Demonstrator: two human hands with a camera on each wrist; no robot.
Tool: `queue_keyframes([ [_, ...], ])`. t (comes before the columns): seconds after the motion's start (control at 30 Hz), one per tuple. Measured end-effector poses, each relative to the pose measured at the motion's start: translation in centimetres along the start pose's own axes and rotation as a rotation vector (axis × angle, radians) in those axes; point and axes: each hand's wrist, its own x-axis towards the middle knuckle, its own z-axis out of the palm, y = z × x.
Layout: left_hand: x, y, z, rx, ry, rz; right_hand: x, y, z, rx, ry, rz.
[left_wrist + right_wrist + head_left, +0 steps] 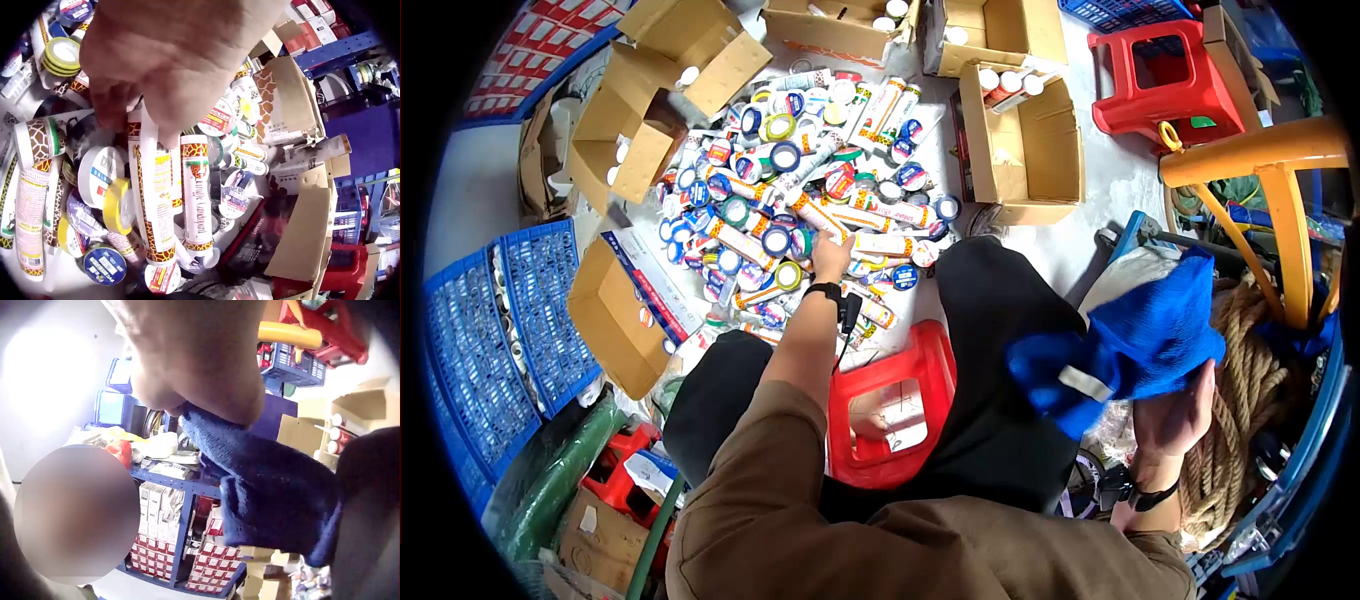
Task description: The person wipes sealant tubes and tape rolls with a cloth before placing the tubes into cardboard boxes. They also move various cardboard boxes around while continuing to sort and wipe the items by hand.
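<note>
My left hand (832,258) reaches into a large heap of tubes and tape rolls on the floor. In the left wrist view its fingers grip the end of a white sealant cartridge (150,206) with a giraffe-pattern band. A similar cartridge (197,200) lies right beside it, and a yellow tape roll (119,206) leans on its other side. Off to the right, my right hand (1178,412) holds a blue cloth (1155,325) with a small white label above my right thigh. The cloth hangs from the fingers in the right wrist view, which hide its gripped part.
Open cardboard boxes (1035,150) stand around the heap, some with tubes inside. A red stool (890,465) sits between my legs. To the right are coiled rope (1240,400), an orange frame (1260,155) and another red stool (1115,85). Blue crates (500,340) stand left.
</note>
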Motion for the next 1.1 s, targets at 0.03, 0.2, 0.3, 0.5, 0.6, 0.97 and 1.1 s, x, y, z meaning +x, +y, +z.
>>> queue_keyframes([
  [0.03, -0.1, -0.4, 0.3, -0.018, 0.027, -0.012, 0.1, 0.0, -0.6, -0.046, -0.027, -0.015],
  [0.2, -4.1, 0.9, -2.8, -0.247, -0.017, 0.077, 0.6, 0.5, -3.7, -0.345, 0.065, -0.048],
  [0.3, -7.5, 3.7, -6.3, -0.037, 0.141, 0.419, 1.6, 0.9, 0.8, -0.451, 0.225, -0.160],
  [0.5, -14.0, 10.3, -18.8, -0.326, -0.054, 0.603, -1.9, -0.2, 8.7, -1.055, -0.423, -0.432],
  [0.6, -23.1, 14.1, -28.4, -0.570, -0.207, 0.612, -4.2, 2.6, 12.8, -1.066, -0.719, -0.548],
  [0.97, -43.0, 8.3, -37.7, -0.983, 0.053, 0.879, -12.0, 6.9, 24.9, -1.269, -0.891, -0.655],
  [1.1, -45.9, 7.1, -41.6, -0.982, 0.077, 0.928, -12.5, 6.9, 26.3, -1.029, -0.975, -0.449],
])
